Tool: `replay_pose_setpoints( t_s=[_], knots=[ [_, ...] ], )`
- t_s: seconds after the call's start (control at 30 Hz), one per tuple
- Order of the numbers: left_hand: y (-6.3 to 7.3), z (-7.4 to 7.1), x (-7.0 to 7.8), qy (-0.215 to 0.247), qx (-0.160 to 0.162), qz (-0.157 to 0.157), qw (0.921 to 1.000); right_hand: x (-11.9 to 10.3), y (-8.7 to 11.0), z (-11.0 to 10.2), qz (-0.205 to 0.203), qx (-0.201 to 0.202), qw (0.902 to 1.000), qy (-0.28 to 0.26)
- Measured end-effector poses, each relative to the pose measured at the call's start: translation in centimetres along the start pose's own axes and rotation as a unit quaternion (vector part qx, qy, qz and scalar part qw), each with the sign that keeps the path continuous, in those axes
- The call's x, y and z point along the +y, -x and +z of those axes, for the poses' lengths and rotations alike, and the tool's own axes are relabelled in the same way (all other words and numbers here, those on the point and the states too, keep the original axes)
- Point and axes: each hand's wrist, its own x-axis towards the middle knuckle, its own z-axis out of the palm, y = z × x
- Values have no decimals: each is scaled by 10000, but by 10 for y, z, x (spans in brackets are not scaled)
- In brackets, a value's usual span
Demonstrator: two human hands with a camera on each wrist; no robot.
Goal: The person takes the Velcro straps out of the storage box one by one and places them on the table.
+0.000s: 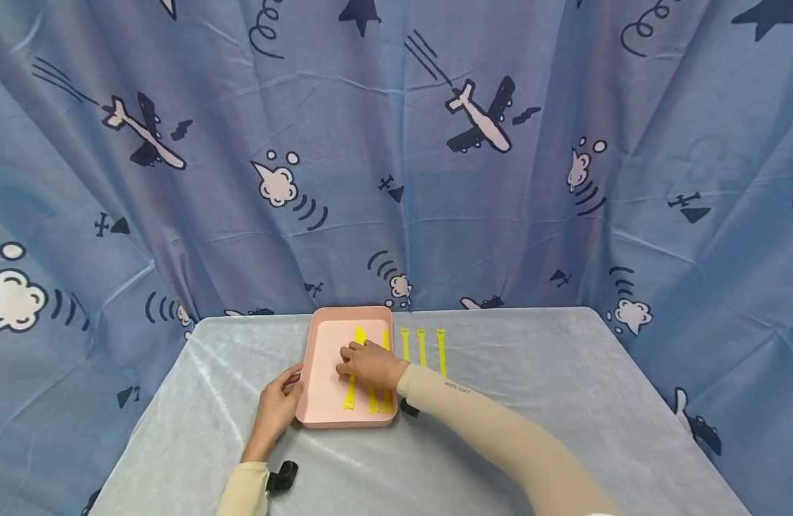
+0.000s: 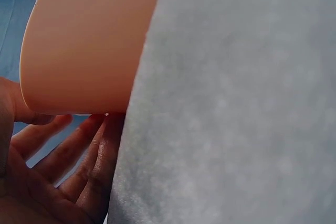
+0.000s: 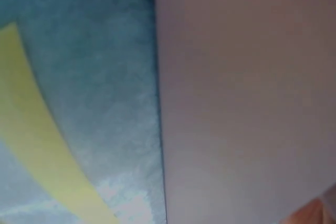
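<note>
I see yellow straps (image 1: 350,398) lying inside the pink tray (image 1: 322,351), their long way running from near to far; two show wide ends pointing to the near side, and those near ends spread apart; three loose straps (image 1: 442,351) lie side by side on the table (image 1: 538,373), just right of the tray, wide ends pointing at the curtain (image 1: 403,215). The right hand (image 1: 373,365) reaches over the tray's right rim to the straps inside, fingers bent a little; the right wrist view is blurry, so I can't tell if they pinch one; the left hand (image 1: 277,408) has its fingers spread and nearly straight against the tray's left side. The tray sits close to the table's far edge; I see more room on the near side, and lots right of the loose straps.
</note>
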Motion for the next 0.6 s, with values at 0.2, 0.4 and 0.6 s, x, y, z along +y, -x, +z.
replay_pose_setpoints(
  t_s=[0.2, 0.4, 0.6],
  knots=[
    [0, 1, 0, 37, 75, -16, 10000, -1, -3, 3, -148, -42, 9994, 323],
    [-2, 2, 0, 59, 44, 0, 10000, -2, -5, 3, -276, 75, 9961, 834],
    [-2, 2, -1, 82, 69, 30, 9999, -3, -5, 2, -449, 195, 9921, 1156]
  ],
)
